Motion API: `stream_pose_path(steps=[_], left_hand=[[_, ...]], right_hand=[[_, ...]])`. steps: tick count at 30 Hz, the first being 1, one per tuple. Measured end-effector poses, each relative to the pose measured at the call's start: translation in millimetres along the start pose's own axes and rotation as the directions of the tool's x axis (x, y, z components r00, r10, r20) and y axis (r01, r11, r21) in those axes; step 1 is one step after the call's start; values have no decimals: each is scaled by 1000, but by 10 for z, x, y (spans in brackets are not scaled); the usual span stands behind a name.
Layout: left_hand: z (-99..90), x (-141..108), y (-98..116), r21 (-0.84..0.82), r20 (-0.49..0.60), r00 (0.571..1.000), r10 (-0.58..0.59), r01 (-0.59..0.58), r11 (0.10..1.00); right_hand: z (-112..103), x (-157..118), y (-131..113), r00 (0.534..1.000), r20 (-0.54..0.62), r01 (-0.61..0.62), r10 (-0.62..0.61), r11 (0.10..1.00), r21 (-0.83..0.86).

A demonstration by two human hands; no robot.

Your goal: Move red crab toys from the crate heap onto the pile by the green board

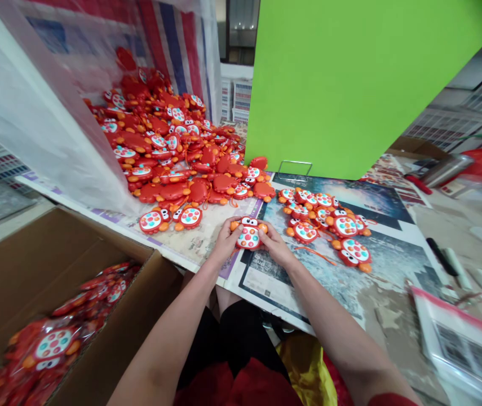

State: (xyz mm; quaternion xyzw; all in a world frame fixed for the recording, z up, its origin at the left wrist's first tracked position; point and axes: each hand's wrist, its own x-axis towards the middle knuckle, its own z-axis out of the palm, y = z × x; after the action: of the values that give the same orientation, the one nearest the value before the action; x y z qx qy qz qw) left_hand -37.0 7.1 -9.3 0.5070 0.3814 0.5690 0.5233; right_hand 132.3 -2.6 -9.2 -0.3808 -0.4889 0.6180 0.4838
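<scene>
Bagged crab toys [50, 344] fill near-left carton [109, 332]; both hands, left hand [225, 239] and right hand [275, 243], fingers clasping one crab toy [248, 233]; big far-left heap [173, 152] unprocessed, small pile [329, 223] right.

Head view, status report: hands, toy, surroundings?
Left hand and right hand both grip one crab toy on table. Toy heap behind, small cluster right.
</scene>
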Motion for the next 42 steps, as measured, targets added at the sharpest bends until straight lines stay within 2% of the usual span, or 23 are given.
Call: stream_pose_path(steps=[5,11,16,21,30,34,36,38,40,42], left_hand=[[11,-14,24,-45,43,999,4,-2,999],[8,-7,16,-55,5,999,-33,33,998],[-19,13,-11,-86,33,999,-34,36,996],[-42,41,-80,-17,-55,998,-21,20,1000],[-35,63,-116,19,-97,995,-4,6,1000],[15,49,-110,60,-84,996,34,-29,998],[-2,32,-49,124,-75,994,78,-68,990],[-94,21,61,287,-82,983,166,-136,948],[-268,27,193,538,-126,952,278,-170,826],[-484,52,304,767,-210,914,347,-66,638]], right_hand=[[1,-6,-1,1000,7,12,-12,1000,-11],[28,-17,-29,1000,27,13,-12,999,-48],[29,8,1,993,45,117,-114,989,-87],[55,68,76,978,-31,195,-205,958,-210],[60,86,123,983,-53,165,-178,969,-182],[56,89,75,991,-52,120,-125,989,-91],[6,84,25,994,-87,59,-58,998,10],[-89,73,-41,987,-153,62,-39,986,152],[-205,57,-113,970,-226,155,-88,943,294],[-288,38,-167,958,-247,233,-144,893,385]])
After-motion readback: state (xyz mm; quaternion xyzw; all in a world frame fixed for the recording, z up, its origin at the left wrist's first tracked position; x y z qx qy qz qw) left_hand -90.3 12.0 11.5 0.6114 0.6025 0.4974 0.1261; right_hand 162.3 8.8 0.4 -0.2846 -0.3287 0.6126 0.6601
